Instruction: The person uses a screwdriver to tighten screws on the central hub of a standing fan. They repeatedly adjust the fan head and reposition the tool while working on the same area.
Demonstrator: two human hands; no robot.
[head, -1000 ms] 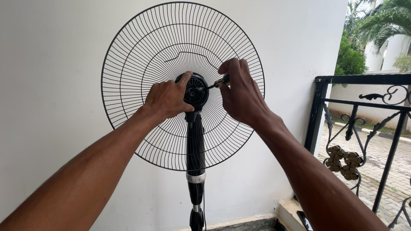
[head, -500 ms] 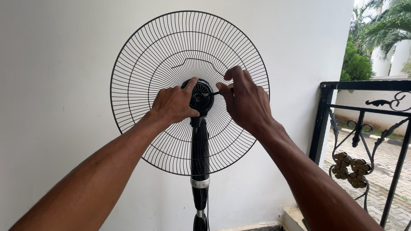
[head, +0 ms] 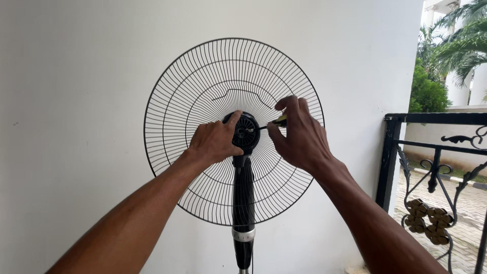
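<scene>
Mid-frame: left hand [head: 215,142] fingers curled round black motor hub [head: 247,132]; right hand [head: 299,134] pinches screwdriver [head: 271,123], tip at hub. Rear wire grille [head: 233,132] w/ no blades, front guard off; hub fastener looks unfinished.

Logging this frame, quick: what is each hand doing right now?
Left hand: closed on the black fan hub.
Right hand: closed on a screwdriver, tip at the hub.

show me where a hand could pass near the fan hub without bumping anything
Free: the grille above both hands, and below them either side of the black stand. Crowded: the hub, gripped by the left hand, with the right hand holding a screwdriver to it.
</scene>
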